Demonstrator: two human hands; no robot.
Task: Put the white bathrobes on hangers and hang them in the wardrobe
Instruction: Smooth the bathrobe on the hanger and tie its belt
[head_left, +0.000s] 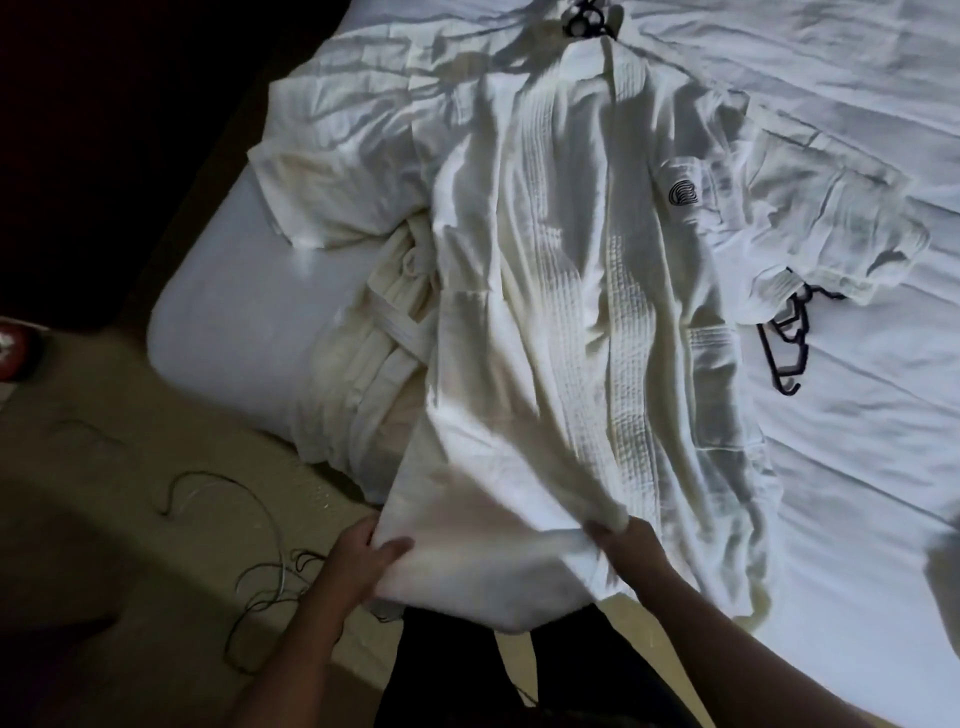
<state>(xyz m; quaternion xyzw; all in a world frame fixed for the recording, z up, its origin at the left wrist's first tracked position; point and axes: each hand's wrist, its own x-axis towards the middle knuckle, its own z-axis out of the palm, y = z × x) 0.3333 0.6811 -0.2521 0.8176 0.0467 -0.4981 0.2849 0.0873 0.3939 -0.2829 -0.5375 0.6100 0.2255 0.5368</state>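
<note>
A white bathrobe (561, 291) lies spread front-up along the bed, collar at the far end, a dark round logo on its chest. My left hand (363, 556) grips the left part of its bottom hem, thumb on top of the cloth. My right hand (623, 545) pinches the hem a little to the right. The hem is lifted off the bed's near corner. A second, creamier bathrobe (389, 322) lies bunched under the first one's left side. Black hangers (787, 343) lie on the sheet under the right sleeve. Another black hanger (587, 21) shows at the collar.
The bed (857, 467) has a rumpled white sheet and fills the right and far side. Beige carpet (104, 493) at lower left carries thin dark cables (260, 571). A red and white object (15, 348) sits at the left edge. The far left is dark.
</note>
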